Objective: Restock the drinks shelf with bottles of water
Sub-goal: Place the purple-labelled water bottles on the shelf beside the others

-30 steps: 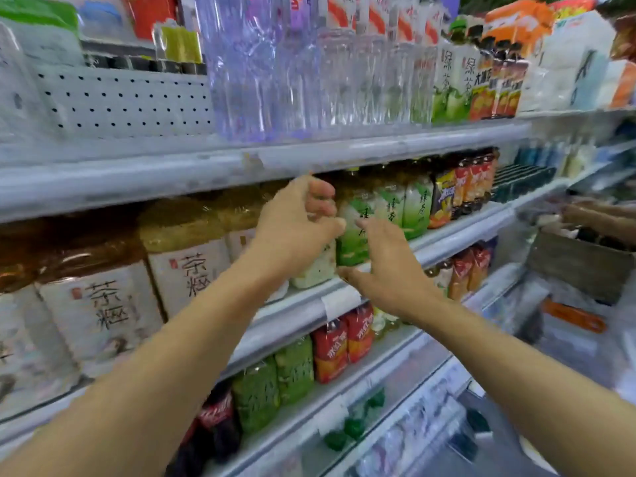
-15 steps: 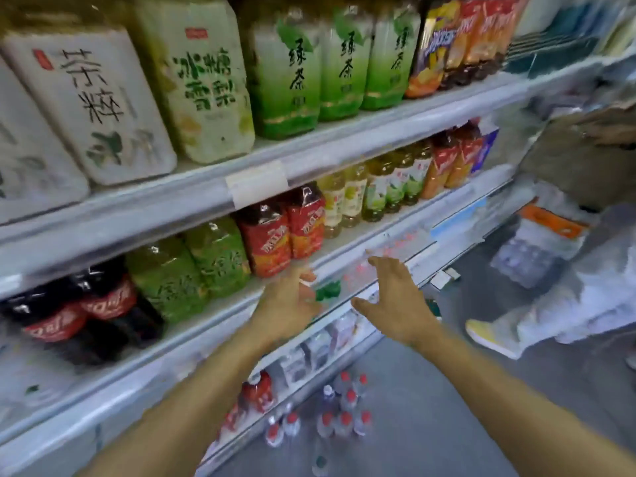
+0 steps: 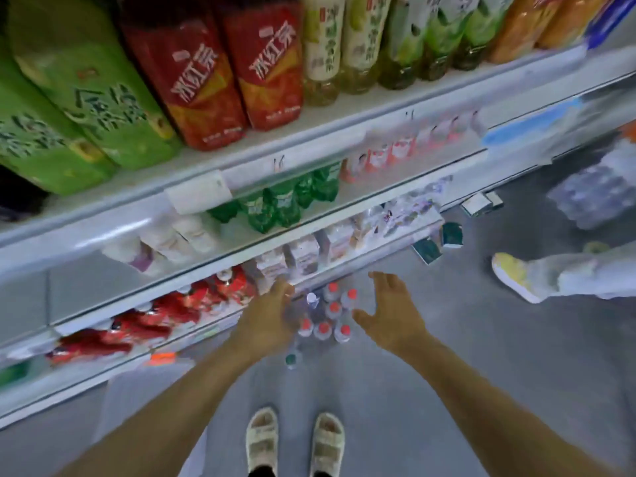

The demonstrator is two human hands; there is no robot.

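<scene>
Red-capped water bottles (image 3: 325, 316) sit unshelved on the floor between my empty, spread-fingered left hand (image 3: 272, 313) and right hand (image 3: 392, 313).

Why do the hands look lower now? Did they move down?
Yes. Both the left hand and right hand went down, from the upper shelves to just above the water bottles standing on the floor.

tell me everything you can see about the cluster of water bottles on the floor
The cluster of small clear plastic water bottles stands upright on the grey floor by the shelf unit's base. Most caps are red, one white; a teal-capped bottle sits slightly apart, nearer the person. The open left hand and open right hand flank the cluster; whether either touches it is unclear.
</scene>
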